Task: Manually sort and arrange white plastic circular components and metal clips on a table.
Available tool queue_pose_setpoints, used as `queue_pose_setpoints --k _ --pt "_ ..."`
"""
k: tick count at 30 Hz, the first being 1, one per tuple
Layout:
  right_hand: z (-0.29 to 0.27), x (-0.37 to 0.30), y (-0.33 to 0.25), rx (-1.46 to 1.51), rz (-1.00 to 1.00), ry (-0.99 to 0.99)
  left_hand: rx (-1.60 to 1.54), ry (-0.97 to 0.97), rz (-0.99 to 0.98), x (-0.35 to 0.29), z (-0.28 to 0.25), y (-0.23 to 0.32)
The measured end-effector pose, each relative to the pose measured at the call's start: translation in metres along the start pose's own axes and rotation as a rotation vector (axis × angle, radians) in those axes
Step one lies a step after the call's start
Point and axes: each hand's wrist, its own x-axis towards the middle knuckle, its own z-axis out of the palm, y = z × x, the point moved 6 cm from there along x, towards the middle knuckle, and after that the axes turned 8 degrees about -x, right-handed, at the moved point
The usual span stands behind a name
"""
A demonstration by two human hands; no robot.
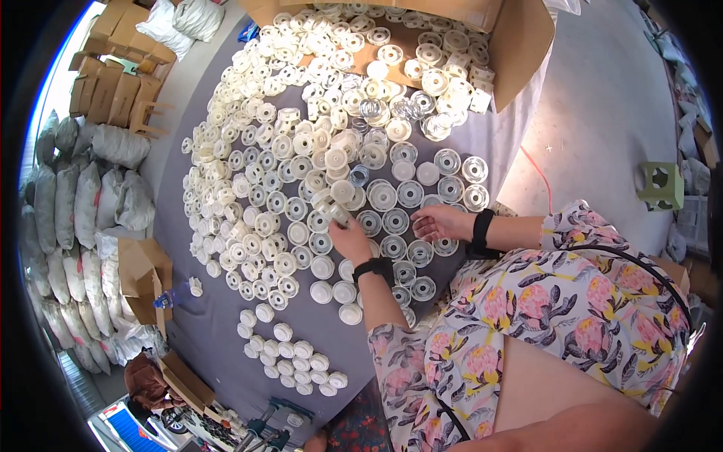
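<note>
My left hand [351, 239] is closed on a white round plastic part [328, 206], held above the crowded middle of the table. Beside that part lies another cream disc [343, 191], and a metal coil spring [359, 177] rests just beyond it. To the right, my right hand [440, 224] hovers over the rows of parts, fingers loosely bent and apart, with nothing visible in them. Under and around it sit round white housings with grey ring interiors [395, 221], facing up. Nearer me are white capped round parts [322, 267].
A grey cloth [218, 324] covers the table. Loose cream parts [248, 90] heap at the far left, spilling from a cardboard box [520, 53]. More metal springs [407, 109] lie near it. A group of white capped pieces [301, 364] sits at the near left. Sacks [86, 215] are stacked beyond.
</note>
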Motion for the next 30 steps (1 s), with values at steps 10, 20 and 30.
queue_pose_setpoints --k 10,20,30 --pt "0.030 0.009 -0.009 0.038 -0.124 -0.219 -0.948 -0.436 -0.445 -0.071 0.011 0.004" --pt "-0.016 0.034 -0.021 0.270 -0.088 0.012 -0.082 -0.177 0.254 -0.022 0.030 0.052" --pt "-0.005 -0.001 -0.080 0.181 -0.266 0.025 0.329 -0.048 0.515 0.034 0.013 0.046"
